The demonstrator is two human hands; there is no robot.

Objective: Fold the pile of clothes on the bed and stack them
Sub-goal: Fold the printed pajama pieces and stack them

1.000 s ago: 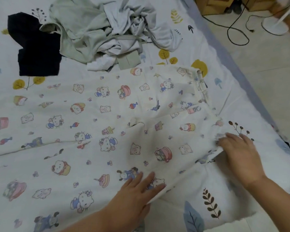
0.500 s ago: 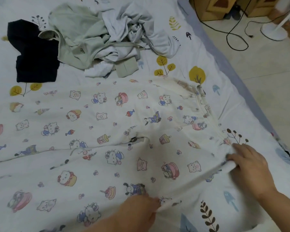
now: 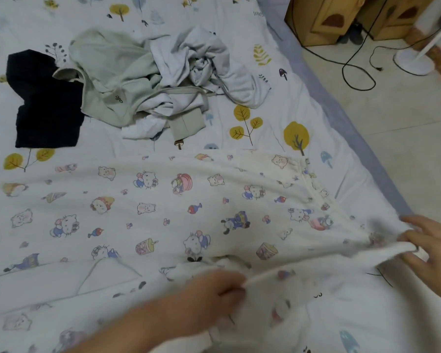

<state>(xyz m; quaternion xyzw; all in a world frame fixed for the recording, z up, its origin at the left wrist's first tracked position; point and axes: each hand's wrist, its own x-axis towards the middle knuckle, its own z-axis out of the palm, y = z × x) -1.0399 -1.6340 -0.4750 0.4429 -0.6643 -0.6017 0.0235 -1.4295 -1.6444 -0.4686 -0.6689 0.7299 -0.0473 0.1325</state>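
Observation:
A white cartoon-print garment lies spread across the near half of the bed. My left hand pinches its near edge at the bottom centre. My right hand grips the same edge at the right, where the fabric is lifted off the sheet. Farther back sits a crumpled pile of pale green and light grey clothes. A folded black garment lies flat to the left of that pile.
The bed sheet has a leaf and tree print. The bed's right edge runs diagonally beside a tiled floor with black cables, a white fan base and wooden furniture.
Both hands went from resting flat on the garment's near edge to gripping it, and that edge has come up off the sheet. The view has shifted down, towards the near side of the bed.

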